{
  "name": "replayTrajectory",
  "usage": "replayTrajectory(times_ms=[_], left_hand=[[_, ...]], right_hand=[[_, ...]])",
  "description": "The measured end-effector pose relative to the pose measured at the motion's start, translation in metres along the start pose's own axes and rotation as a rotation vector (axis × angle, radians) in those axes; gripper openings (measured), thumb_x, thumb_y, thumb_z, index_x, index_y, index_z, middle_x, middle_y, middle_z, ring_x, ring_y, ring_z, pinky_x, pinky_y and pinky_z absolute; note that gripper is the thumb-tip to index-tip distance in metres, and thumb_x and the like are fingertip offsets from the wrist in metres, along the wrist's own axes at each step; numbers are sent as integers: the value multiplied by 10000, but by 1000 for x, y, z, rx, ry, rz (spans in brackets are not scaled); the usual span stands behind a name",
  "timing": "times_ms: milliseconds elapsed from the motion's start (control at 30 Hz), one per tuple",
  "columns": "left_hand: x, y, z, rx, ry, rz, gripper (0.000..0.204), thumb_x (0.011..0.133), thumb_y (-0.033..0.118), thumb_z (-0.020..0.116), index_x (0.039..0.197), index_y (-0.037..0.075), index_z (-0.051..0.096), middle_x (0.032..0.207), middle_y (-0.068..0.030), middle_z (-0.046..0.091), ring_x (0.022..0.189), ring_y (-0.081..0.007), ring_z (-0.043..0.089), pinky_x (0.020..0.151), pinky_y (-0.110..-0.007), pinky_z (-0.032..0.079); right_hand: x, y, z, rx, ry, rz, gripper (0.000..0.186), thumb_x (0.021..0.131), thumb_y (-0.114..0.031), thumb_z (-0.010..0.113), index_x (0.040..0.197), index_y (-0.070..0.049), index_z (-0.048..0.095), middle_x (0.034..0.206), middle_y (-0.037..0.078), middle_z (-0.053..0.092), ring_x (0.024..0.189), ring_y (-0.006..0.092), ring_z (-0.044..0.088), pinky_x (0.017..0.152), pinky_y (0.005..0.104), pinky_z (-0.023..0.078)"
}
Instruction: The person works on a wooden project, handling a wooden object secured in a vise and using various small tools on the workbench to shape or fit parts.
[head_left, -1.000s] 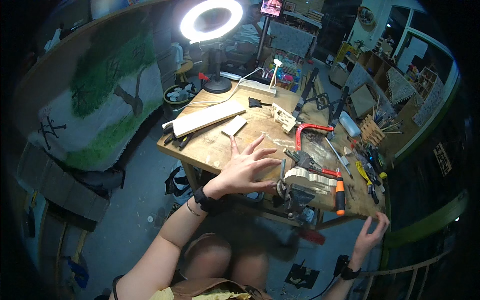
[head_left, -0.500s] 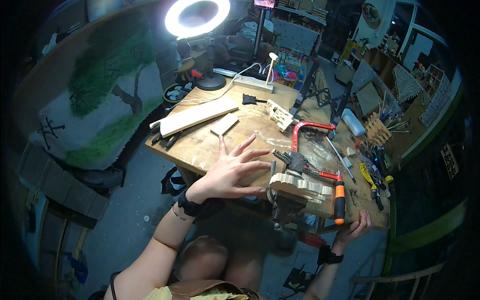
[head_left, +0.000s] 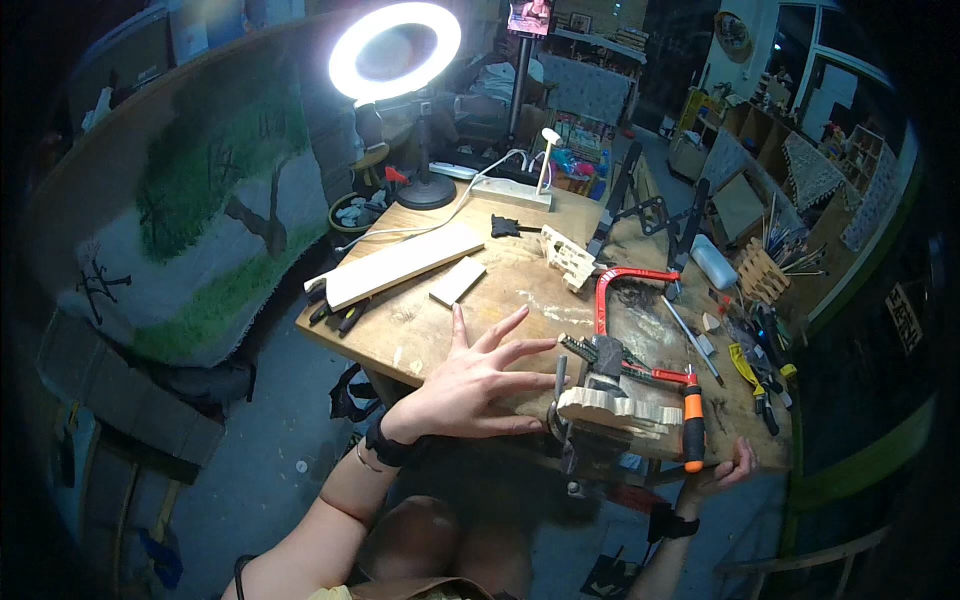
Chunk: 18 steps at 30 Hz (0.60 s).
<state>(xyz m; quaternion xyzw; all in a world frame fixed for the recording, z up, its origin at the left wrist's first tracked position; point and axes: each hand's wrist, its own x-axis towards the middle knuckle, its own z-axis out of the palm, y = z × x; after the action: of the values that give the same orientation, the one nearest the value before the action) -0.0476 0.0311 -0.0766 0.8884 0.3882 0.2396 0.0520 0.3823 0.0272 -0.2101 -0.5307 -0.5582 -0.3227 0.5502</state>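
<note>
My left hand (head_left: 480, 380) lies open with fingers spread on the wooden table (head_left: 400, 350), just left of a bench vise (head_left: 585, 450). The vise holds a carved wooden piece with a wavy outline (head_left: 620, 408). My right hand (head_left: 725, 470) grips the table's front right edge, fingers curled over it. Beside the vise lies a red coping saw (head_left: 630, 273) with an orange-and-black handle (head_left: 694, 430). Ahead of my left hand are a small wooden block (head_left: 458, 280) and a longer board (head_left: 400, 262).
A lit ring lamp (head_left: 425, 180) stands at the back left with a white cable. A small mallet (head_left: 549, 155), a carved pale piece (head_left: 568, 255), black folding stands (head_left: 660, 215) and scattered hand tools (head_left: 760, 370) occupy the back and right. A painted cloth (head_left: 190, 240) hangs at the left.
My right hand has moved from raised, loosely bent fingers to gripping the table edge. My left hand stays spread on the table. The camera view has shifted slightly.
</note>
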Motion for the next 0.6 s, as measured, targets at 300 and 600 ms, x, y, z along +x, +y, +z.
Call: replayTrajectory(times_ms=[300, 600], left_hand=[[0, -1, 1, -14, -29, -2, 526, 792, 536, 623, 1272, 336, 540, 1413, -38, 393, 1399, -335, 165, 958, -776, -43], [1, -2, 2, -5, -42, 3, 556, 788, 559, 614, 1289, 337, 524, 1422, -37, 380, 1401, -335, 159, 955, -778, -32]], right_hand=[[3, -5, 4, -11, 32, -11, 450, 1000, -398, 238, 1084, -37, 494, 1048, 127, 568, 1026, 296, 504, 985, 494, 318], [0, 7, 4, -3, 54, -73, 461, 1001, -415, 224, 1069, -44, 489, 1071, 132, 555, 1029, 292, 500, 978, 488, 329]])
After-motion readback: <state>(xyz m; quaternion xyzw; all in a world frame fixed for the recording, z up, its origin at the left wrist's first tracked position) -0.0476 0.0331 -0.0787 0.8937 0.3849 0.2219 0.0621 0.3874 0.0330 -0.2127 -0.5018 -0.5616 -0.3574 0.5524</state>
